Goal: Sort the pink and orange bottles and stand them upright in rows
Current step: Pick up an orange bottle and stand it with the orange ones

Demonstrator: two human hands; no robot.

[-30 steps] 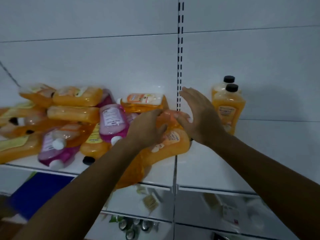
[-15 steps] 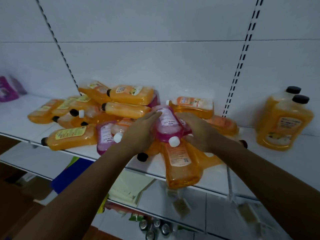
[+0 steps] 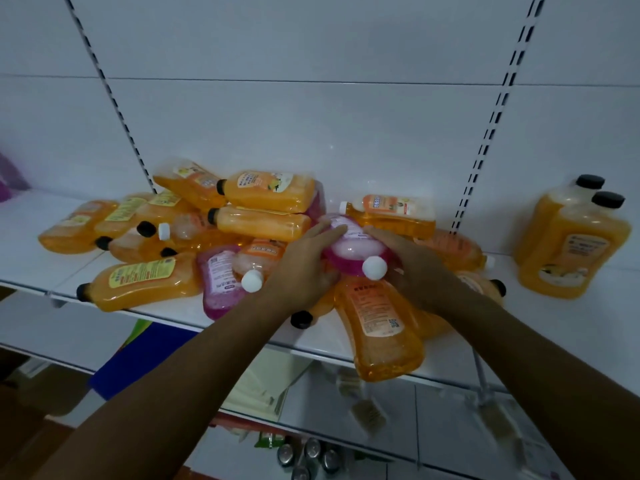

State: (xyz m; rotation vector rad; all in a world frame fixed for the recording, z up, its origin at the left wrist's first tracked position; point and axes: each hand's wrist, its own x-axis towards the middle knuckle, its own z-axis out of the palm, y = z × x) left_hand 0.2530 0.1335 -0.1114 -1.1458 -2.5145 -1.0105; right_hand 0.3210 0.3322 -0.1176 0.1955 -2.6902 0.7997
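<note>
Gripping pink bottle (image 3: 349, 249), label unreadable

The left hand (image 3: 304, 268) and right hand (image 3: 412, 268) cover both flanks of the pink bottle (image 3: 349, 251), so its label is mostly hidden. Print on every orange bottle (image 3: 377, 323) is too small to read. A purple object (image 3: 10, 181) is cut by the left edge. The lower shelf's cans (image 3: 304, 455) are blurred.
</note>
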